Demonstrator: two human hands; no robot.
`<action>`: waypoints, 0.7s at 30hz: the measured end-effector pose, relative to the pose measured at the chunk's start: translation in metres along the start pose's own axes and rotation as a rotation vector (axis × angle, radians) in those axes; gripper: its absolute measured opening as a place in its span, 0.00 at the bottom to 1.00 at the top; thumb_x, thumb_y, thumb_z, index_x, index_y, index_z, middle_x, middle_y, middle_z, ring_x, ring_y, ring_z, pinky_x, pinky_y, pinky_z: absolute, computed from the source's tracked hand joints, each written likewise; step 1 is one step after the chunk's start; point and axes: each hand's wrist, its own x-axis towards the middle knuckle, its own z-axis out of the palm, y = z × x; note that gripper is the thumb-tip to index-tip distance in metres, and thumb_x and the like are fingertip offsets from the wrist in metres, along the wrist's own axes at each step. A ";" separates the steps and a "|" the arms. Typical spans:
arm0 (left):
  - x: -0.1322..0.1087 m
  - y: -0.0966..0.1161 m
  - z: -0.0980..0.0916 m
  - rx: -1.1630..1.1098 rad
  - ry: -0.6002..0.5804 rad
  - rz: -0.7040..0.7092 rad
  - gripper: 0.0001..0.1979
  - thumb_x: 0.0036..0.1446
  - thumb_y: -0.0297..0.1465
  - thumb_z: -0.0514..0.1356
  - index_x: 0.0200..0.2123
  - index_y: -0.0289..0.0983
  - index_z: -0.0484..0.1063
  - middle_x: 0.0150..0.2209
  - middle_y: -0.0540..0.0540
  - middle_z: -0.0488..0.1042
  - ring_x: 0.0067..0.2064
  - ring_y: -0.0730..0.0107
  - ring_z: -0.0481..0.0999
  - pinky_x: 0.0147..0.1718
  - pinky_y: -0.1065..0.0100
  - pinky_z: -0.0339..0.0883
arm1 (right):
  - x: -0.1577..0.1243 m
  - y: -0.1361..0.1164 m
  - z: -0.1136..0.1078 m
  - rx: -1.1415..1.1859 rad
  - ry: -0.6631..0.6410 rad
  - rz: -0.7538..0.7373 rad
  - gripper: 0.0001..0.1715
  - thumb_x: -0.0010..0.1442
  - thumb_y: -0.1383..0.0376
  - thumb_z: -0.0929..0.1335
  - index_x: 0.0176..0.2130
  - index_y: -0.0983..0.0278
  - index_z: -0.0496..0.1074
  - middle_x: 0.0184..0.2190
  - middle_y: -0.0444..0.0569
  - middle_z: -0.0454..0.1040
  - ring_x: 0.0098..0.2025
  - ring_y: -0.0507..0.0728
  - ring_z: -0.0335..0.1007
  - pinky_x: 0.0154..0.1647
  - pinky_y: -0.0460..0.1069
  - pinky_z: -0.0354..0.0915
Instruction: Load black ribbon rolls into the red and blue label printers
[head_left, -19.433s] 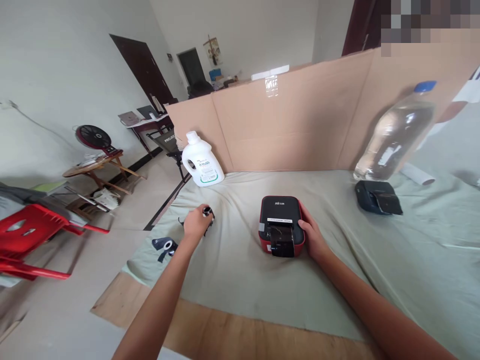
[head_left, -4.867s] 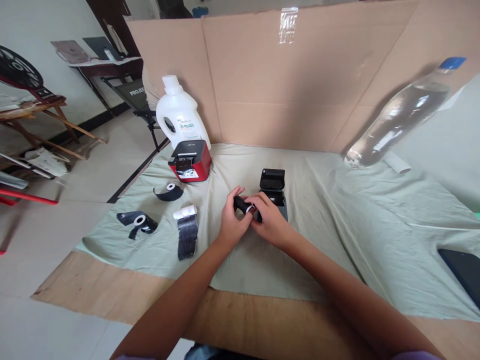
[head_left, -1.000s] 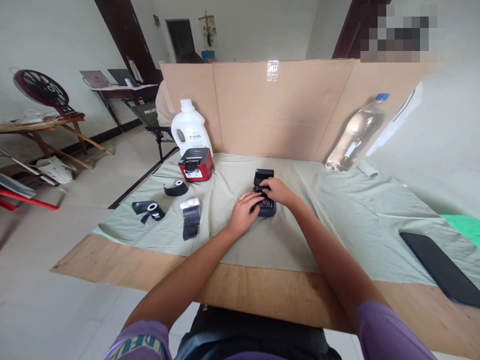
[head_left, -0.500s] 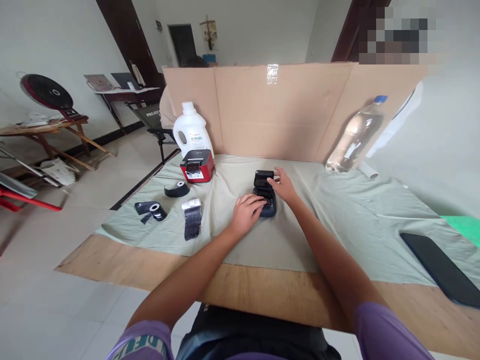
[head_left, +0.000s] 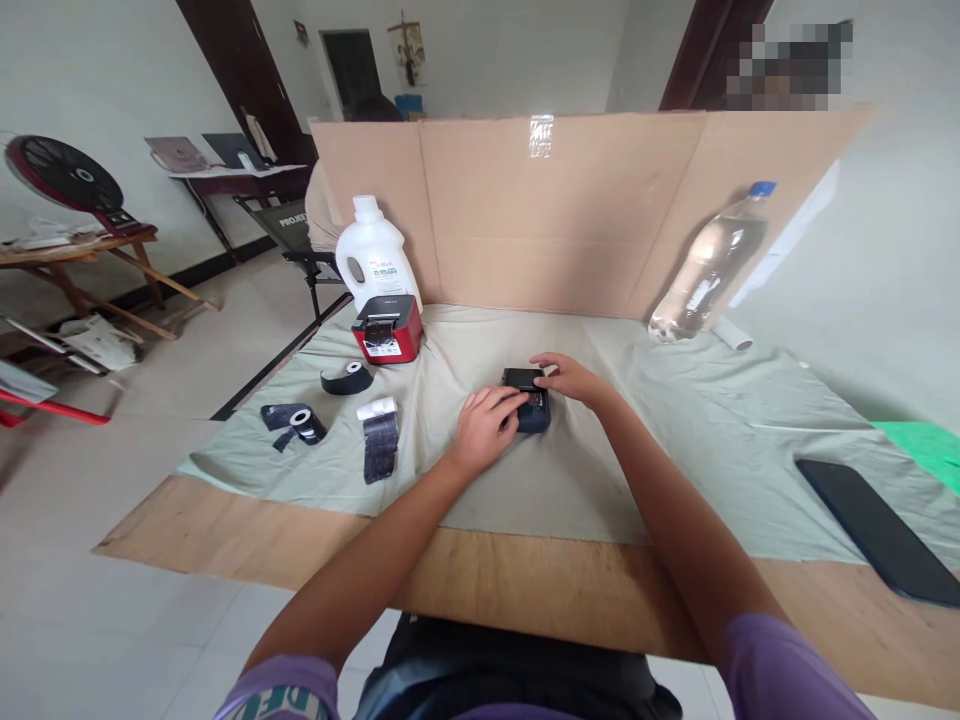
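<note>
A small black portable printer (head_left: 534,417) rests on the cloth in front of me, its lid (head_left: 523,378) lowered over the body. My left hand (head_left: 486,425) grips it from the left, fingers bent across its front and top. At the right rear, my right hand (head_left: 571,380) has its thumb on the lid, with the fingers reaching over its back edge. The fingers hide part of the printer's top. To the left lie a white-cored roll with a dark printed strip (head_left: 380,445) and two black rolls, one nearer (head_left: 306,427) and one farther (head_left: 349,378).
A red and black box-shaped printer (head_left: 388,330) stands before a white jug (head_left: 379,255). Cardboard (head_left: 540,215) walls off the back, with a clear bottle (head_left: 709,265) leaning on it at right. A phone (head_left: 877,530) lies at the right edge. A person sits behind the cardboard.
The printer's lid, raised before, has come down onto the body. My right hand has moved down and toward me with it, while my left hand stays on the printer.
</note>
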 end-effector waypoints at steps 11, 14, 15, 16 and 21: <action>0.001 -0.018 0.010 -0.321 -0.131 -0.378 0.43 0.54 0.37 0.66 0.69 0.40 0.51 0.64 0.37 0.65 0.56 0.54 0.72 0.59 0.52 0.64 | 0.001 0.009 0.000 0.208 -0.154 0.266 0.34 0.54 0.57 0.73 0.59 0.60 0.70 0.59 0.55 0.69 0.49 0.61 0.70 0.39 0.49 0.68; 0.001 -0.017 0.007 -0.212 -0.241 -0.270 0.50 0.47 0.40 0.71 0.70 0.41 0.52 0.67 0.36 0.59 0.66 0.44 0.62 0.63 0.46 0.58 | -0.005 0.016 0.017 0.272 -0.048 0.231 0.35 0.54 0.57 0.73 0.60 0.63 0.69 0.58 0.56 0.71 0.53 0.62 0.71 0.49 0.54 0.69; 0.000 -0.017 0.007 -0.187 -0.260 -0.242 0.48 0.46 0.39 0.71 0.68 0.43 0.55 0.68 0.37 0.59 0.67 0.44 0.61 0.63 0.45 0.57 | -0.009 0.018 0.027 0.301 0.025 0.199 0.35 0.56 0.57 0.72 0.61 0.63 0.68 0.59 0.56 0.70 0.55 0.63 0.70 0.54 0.55 0.67; -0.001 -0.017 0.006 -0.175 -0.265 -0.220 0.45 0.46 0.38 0.72 0.67 0.43 0.58 0.67 0.38 0.60 0.67 0.45 0.61 0.63 0.46 0.58 | -0.014 0.020 0.037 0.334 0.120 0.171 0.36 0.57 0.56 0.70 0.62 0.64 0.67 0.60 0.57 0.70 0.56 0.62 0.69 0.58 0.56 0.65; 0.001 -0.012 0.009 -0.203 -0.198 -0.179 0.33 0.46 0.34 0.72 0.56 0.44 0.68 0.59 0.41 0.70 0.60 0.52 0.70 0.59 0.51 0.64 | -0.032 0.021 0.062 0.401 0.324 0.103 0.34 0.65 0.48 0.63 0.64 0.60 0.66 0.66 0.50 0.63 0.68 0.61 0.56 0.71 0.56 0.48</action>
